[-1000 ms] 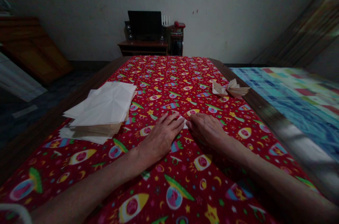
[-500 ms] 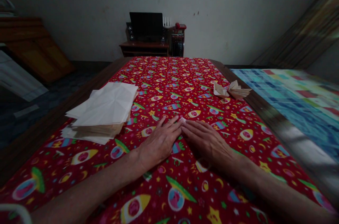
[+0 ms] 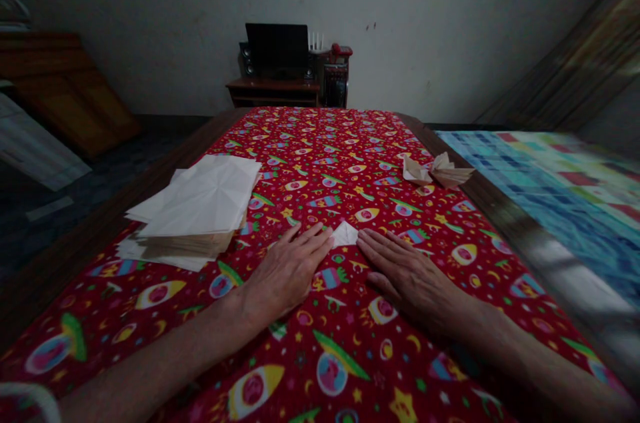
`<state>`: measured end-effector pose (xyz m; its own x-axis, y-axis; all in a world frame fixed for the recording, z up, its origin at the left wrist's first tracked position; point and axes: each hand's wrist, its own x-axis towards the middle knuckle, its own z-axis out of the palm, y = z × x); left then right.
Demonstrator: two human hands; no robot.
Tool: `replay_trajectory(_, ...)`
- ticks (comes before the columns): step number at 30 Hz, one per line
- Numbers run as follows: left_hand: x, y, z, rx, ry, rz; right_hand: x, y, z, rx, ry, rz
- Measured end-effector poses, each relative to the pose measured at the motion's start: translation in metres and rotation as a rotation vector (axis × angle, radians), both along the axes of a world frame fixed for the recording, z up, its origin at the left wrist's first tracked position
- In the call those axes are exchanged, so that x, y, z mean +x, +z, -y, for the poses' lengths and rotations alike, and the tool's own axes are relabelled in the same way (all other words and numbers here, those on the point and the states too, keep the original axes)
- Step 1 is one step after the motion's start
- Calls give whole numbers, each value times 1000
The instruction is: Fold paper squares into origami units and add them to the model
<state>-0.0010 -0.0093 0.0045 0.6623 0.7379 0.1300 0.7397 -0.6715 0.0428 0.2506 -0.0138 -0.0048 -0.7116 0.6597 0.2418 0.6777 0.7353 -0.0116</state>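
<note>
A small folded white paper piece (image 3: 345, 234) lies on the red patterned tablecloth (image 3: 330, 143) in the middle of the table. My left hand (image 3: 286, 270) rests flat on the cloth with fingers stretched out, its fingertips touching the paper's left edge. My right hand (image 3: 405, 270) lies flat too, fingers extended, its tips just right of the paper. Neither hand holds anything.
A stack of white and tan paper sheets (image 3: 195, 206) sits at the left of the table. Folded tan paper figures (image 3: 437, 170) lie near the right edge. A bed with a checked cover (image 3: 550, 183) stands to the right; a dark screen (image 3: 277, 43) on a low cabinet stands by the far wall.
Both hands have slid back toward me and apart, uncovering the small folded paper that lay under their fingertips.
</note>
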Motion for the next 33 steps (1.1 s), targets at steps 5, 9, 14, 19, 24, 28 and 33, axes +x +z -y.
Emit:
replay_trajectory(5, -4, 1, 4, 13, 16, -29, 3, 2, 2, 11, -15, 14)
replay_trajectory(9, -9, -3, 4, 34, 0, -2, 7, -1, 4, 3, -37, -9)
replay_trajectory(14, -15, -10, -6, 95, -83, 137, 6, 0, 5, 29, -49, -15)
replay_trajectory(19, -12, -11, -21, 100, -15, 485, -4, -1, 1, 105, -45, -119)
replay_trajectory(24, 11, -2, -25, 60, 132, 391, -12, -5, -3, 177, -68, -164)
replay_trajectory(28, 28, -4, -32, 9, 190, 356, -15, -4, -7, 158, -62, -180)
replay_trajectory(33, 34, -10, -35, -113, 174, 462, -20, -5, -19, 92, -108, -265)
